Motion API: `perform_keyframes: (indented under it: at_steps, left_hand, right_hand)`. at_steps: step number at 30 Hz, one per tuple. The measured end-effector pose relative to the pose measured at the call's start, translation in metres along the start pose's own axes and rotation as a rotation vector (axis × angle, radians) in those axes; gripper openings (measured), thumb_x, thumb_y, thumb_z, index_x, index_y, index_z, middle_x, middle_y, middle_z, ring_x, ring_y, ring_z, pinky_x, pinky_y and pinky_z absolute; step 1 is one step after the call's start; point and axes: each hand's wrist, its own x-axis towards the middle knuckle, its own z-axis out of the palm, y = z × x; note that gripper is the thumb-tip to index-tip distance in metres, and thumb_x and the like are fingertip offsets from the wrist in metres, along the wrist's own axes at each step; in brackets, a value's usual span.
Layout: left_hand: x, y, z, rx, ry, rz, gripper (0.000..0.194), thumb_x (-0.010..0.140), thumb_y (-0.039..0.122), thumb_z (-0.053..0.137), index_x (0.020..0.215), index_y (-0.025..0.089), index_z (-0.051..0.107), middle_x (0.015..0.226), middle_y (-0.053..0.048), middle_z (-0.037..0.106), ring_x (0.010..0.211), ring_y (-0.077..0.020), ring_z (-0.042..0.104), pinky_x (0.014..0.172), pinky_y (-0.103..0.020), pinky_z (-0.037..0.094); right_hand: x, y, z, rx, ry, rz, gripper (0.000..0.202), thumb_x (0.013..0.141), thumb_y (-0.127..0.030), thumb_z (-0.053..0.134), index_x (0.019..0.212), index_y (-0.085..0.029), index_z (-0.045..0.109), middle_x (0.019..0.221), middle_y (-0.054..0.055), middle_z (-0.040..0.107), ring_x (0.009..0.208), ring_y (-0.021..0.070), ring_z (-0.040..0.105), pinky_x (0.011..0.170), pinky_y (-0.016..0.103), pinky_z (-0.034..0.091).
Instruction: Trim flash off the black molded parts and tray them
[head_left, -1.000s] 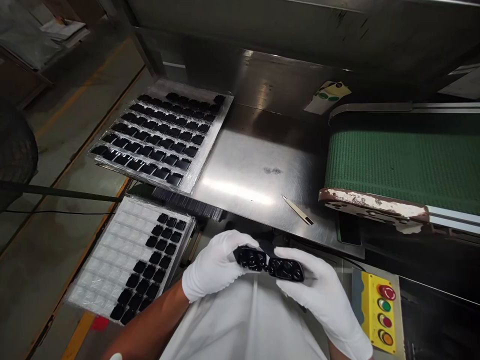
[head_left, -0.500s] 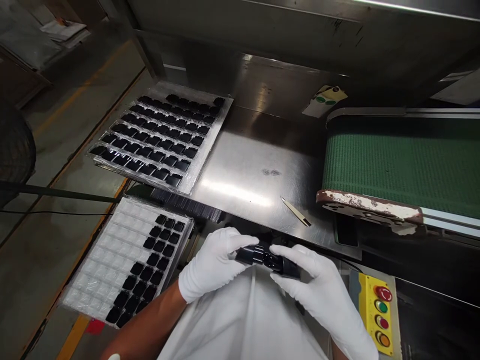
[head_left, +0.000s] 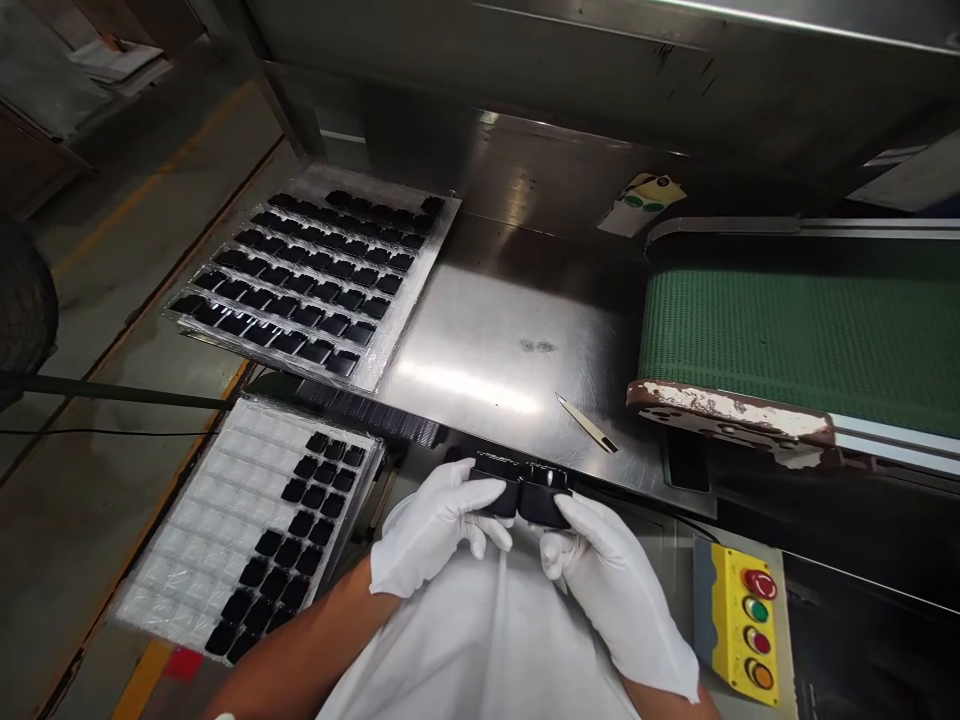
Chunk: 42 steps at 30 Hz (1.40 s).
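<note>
Both hands wear white gloves and meet in front of the apron, just off the table's front edge. My left hand point(head_left: 431, 520) is closed on a black plastic part point(head_left: 495, 497), thumb on its face. A second black plastic part point(head_left: 541, 506) is gripped by my right hand point(head_left: 611, 565), between thumb and fingers. The two parts are side by side with smooth faces toward me; whether they are joined I cannot tell. White tweezers point(head_left: 586, 424) lie on the steel table point(head_left: 480, 330) beyond my hands.
A clear plastic tray point(head_left: 397, 340) with rows of black parts lies on the table's left. Below it, a second tray point(head_left: 202, 520) is partly filled with black parts. At right are a green conveyor belt point(head_left: 787, 330) and a yellow button box point(head_left: 739, 620).
The black parts have been turned so their smooth faces show, and they now sit level side by side. My right hand has shifted slightly left. The view has shifted a little.
</note>
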Motion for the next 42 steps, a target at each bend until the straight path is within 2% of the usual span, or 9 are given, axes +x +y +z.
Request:
perform_keyframes:
  at_steps: [6, 13, 18, 27, 38, 40, 42]
  left_hand:
    - [0.003, 0.001, 0.002, 0.017, -0.018, -0.006, 0.035, 0.084, 0.043, 0.068, 0.093, 0.009, 0.064, 0.081, -0.011, 0.071, 0.058, -0.0140, 0.069, 0.042, -0.014, 0.044]
    - [0.003, 0.000, 0.007, 0.048, -0.053, -0.006, 0.042, 0.091, 0.047, 0.058, 0.086, 0.007, 0.071, 0.080, -0.013, 0.072, 0.056, -0.0144, 0.070, 0.040, -0.013, 0.041]
    - [0.005, 0.001, 0.007, 0.058, -0.045, 0.003, 0.039, 0.090, 0.045, 0.060, 0.087, 0.007, 0.069, 0.080, -0.013, 0.072, 0.057, -0.0145, 0.070, 0.042, -0.014, 0.042]
    - [0.006, -0.004, 0.006, 0.070, -0.009, -0.021, 0.038, 0.090, 0.047, 0.060, 0.088, 0.009, 0.063, 0.075, -0.012, 0.071, 0.057, -0.0154, 0.069, 0.044, -0.016, 0.044]
    - [0.017, -0.007, 0.010, 0.138, 0.057, -0.079, 0.044, 0.089, 0.053, 0.058, 0.086, 0.010, 0.062, 0.073, -0.009, 0.069, 0.057, -0.0154, 0.066, 0.048, -0.020, 0.041]
    - [0.022, -0.007, 0.008, 0.165, 0.025, -0.062, 0.045, 0.090, 0.054, 0.056, 0.090, 0.010, 0.063, 0.076, -0.009, 0.069, 0.059, -0.0156, 0.066, 0.051, -0.021, 0.043]
    - [0.028, -0.006, 0.004, 0.253, -0.030, 0.008, 0.041, 0.090, 0.051, 0.059, 0.096, 0.011, 0.064, 0.084, -0.009, 0.070, 0.070, -0.0173, 0.067, 0.061, -0.025, 0.049]
  right_hand:
    - [0.001, 0.002, -0.003, 0.016, -0.011, 0.044, 0.027, 0.080, -0.042, 0.076, 0.081, -0.015, 0.073, 0.077, 0.005, 0.070, 0.049, 0.0099, 0.058, 0.044, 0.020, 0.047]
    - [0.001, 0.009, -0.008, 0.130, -0.019, 0.095, 0.022, 0.085, -0.036, 0.072, 0.072, -0.018, 0.069, 0.065, 0.002, 0.067, 0.051, 0.0112, 0.060, 0.048, 0.021, 0.049]
    - [0.000, 0.009, -0.009, 0.094, -0.008, 0.073, 0.019, 0.089, -0.034, 0.068, 0.081, -0.017, 0.071, 0.075, 0.004, 0.070, 0.053, 0.0103, 0.059, 0.051, 0.022, 0.049]
    - [-0.002, 0.003, -0.004, -0.050, -0.060, 0.045, 0.028, 0.090, -0.039, 0.064, 0.094, -0.013, 0.074, 0.087, 0.008, 0.070, 0.058, 0.0097, 0.059, 0.052, 0.019, 0.047]
    - [0.004, 0.009, -0.011, -0.133, 0.012, -0.001, 0.038, 0.089, -0.049, 0.063, 0.086, -0.013, 0.074, 0.078, 0.007, 0.068, 0.058, 0.0103, 0.056, 0.052, 0.021, 0.044]
    - [0.012, 0.012, -0.013, -0.148, 0.054, -0.030, 0.040, 0.087, -0.052, 0.063, 0.084, -0.013, 0.071, 0.074, 0.005, 0.066, 0.058, 0.0104, 0.055, 0.052, 0.021, 0.042]
    - [0.021, 0.016, -0.014, -0.173, 0.123, -0.095, 0.038, 0.082, -0.052, 0.069, 0.081, -0.014, 0.069, 0.071, 0.002, 0.064, 0.059, 0.0099, 0.053, 0.052, 0.021, 0.040]
